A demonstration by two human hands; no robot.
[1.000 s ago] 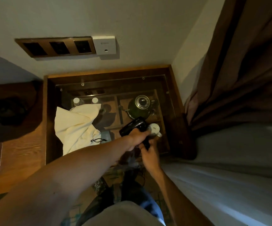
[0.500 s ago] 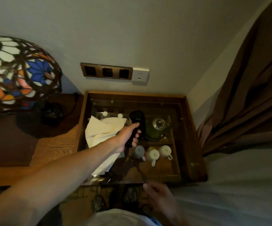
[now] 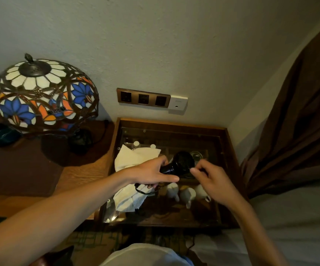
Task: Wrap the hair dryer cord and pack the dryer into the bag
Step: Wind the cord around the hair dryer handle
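A black hair dryer [image 3: 181, 163] lies sideways in the air above a glass-topped table, its round head to the right. My left hand [image 3: 151, 172] is shut on its handle. Its black cord [image 3: 143, 191] loops out below that hand. My right hand [image 3: 210, 176] is at the dryer's head with thumb and fingers pinched together; whether it holds the cord I cannot tell. A cream cloth bag [image 3: 130, 181] lies crumpled on the table's left half, under my left wrist.
The wooden glass-topped table [image 3: 230, 169] shows white cups [image 3: 187, 194], a kettle and bottle caps beneath the glass. A stained-glass lamp [image 3: 42, 95] stands on the desk at left. Wall sockets [image 3: 143, 98] are above. A brown curtain [image 3: 299, 131] and a bed are at right.
My right hand has risen from low near my lap up to the dryer's head. My left hand has turned the dryer from upright to sideways. The view has tilted upward.
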